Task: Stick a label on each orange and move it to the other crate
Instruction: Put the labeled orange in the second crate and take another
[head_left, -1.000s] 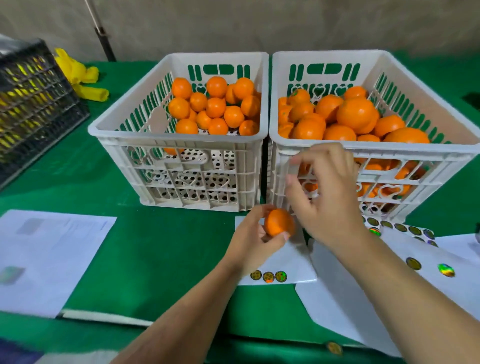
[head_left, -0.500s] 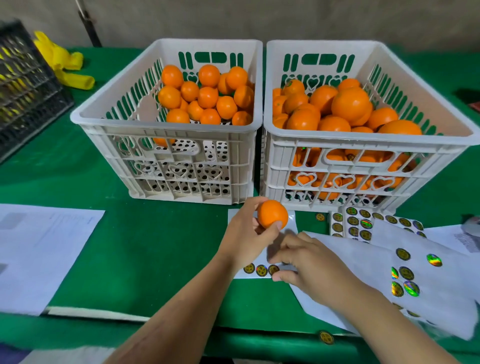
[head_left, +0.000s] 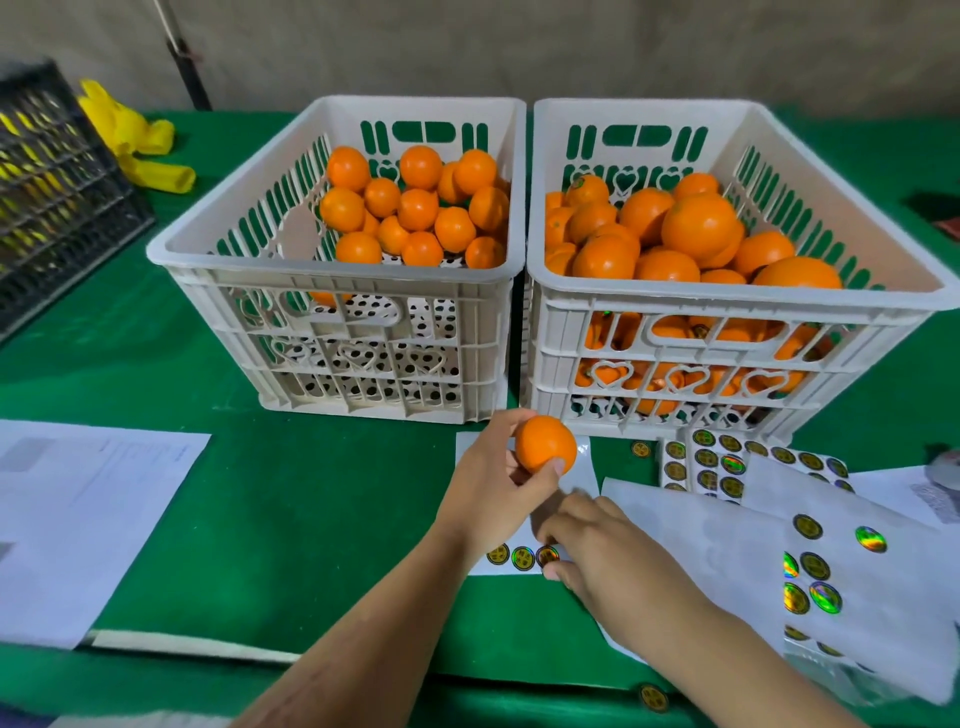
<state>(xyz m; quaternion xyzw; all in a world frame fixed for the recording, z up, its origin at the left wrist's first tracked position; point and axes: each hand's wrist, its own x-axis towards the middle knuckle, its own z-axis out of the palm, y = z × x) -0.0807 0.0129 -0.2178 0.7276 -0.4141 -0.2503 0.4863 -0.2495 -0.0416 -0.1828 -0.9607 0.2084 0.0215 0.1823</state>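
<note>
My left hand grips a small orange just in front of the two white crates. The left crate holds a shallow layer of oranges at its back. The right crate is heaped with oranges. My right hand lies low on the table, its thumb and fingertips curled round the rightmost of three round labels on a small white backing sheet. That sheet is partly hidden under both hands.
More label sheets and a stack of them lie at the right. Loose labels sit on the green cloth and at the front edge. White papers lie left; a black crate and yellow gloves stand at the back left.
My right hand came down from the front of the right crate to the small label sheet. My left hand kept the orange in about the same spot.
</note>
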